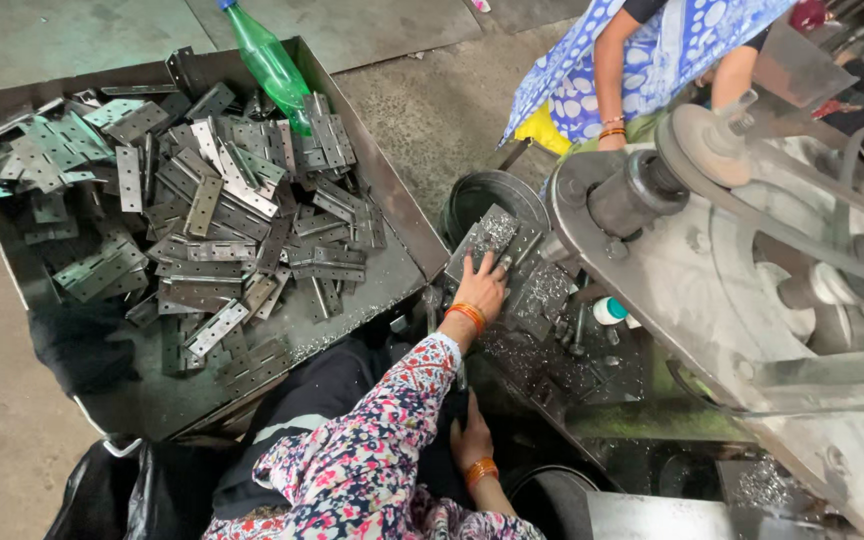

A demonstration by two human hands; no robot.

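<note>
I am pressing my left hand (480,287), fingers spread, flat on a grey perforated metal hinge plate (492,238) at frame centre, steadying it under the press, while my right hand (471,440) is resting loosely open below.

A large tray (392,215) sits at the left of the view, holding a heap of hinge plates (212,210) spread across its floor. A bottle (270,62) lies at the tray's far edge, leaning over the rim onto the heap. To the right of the tray, a bucket (492,195) stands on the floor. Just before the bucket, the left hand (480,285) rests on a plate (490,240) lying on the press bed (552,340). The right hand (472,440) lies nearer the body, below the bed. The machine (752,290) fills the right side. Behind it, at the far edge, another person (642,60) stands.
</note>
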